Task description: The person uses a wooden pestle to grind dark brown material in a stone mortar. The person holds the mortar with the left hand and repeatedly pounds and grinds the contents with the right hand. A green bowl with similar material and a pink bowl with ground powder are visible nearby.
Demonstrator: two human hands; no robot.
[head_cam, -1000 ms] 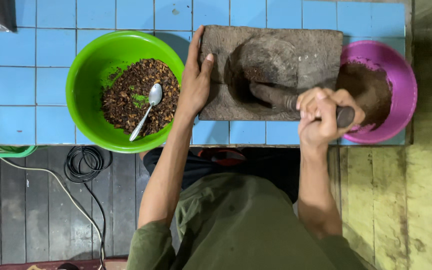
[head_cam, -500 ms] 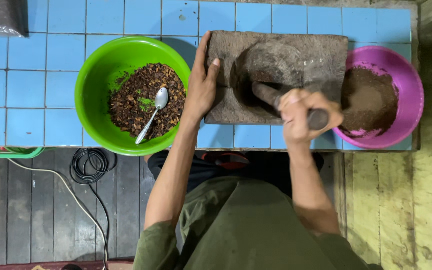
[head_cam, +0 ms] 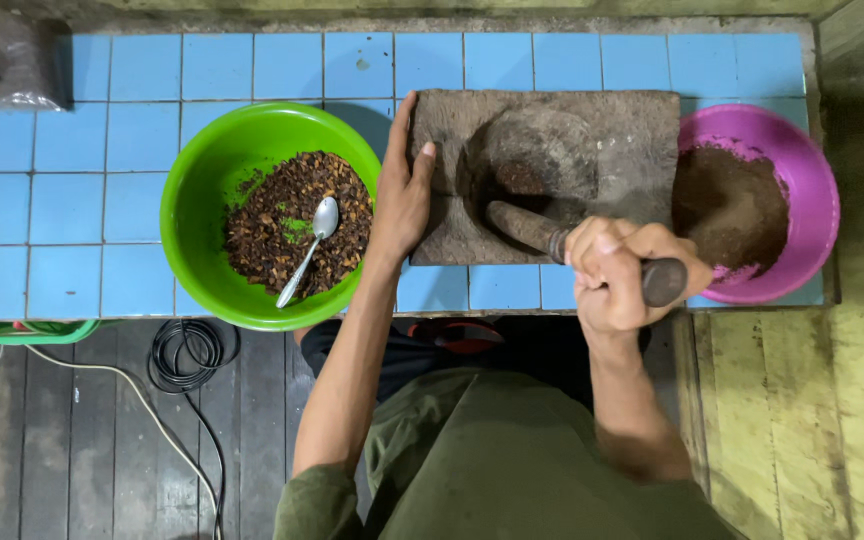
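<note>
The flat grey grinding stone in the middle of the blue tiled tabletop is the landmark here.

Nearest to the person, at the stone's near right corner, the right hand is clenched tight around the dark stone roller. The fingers wrap all the way round it. The roller lies tilted, with its far end resting on the stone and its near end sticking out past the hand.

At the stone's left edge, the left hand lies flat and open. Its fingers are spread and pressed on the stone, grasping nothing. It looks like it keeps the stone from sliding.

On the stone, just beyond the roller's tip, there is a small dark patch of crushed bits.

To the left of the stone sits a round green plastic bowl. It holds a heap of rough brown pieces and a silver metal spoon. That heap looks like what is left to grind.

To the right of the stone sits a round pink plastic bowl with fine brown powder. That looks like the part already done. I would guess the work is around halfway.
</note>
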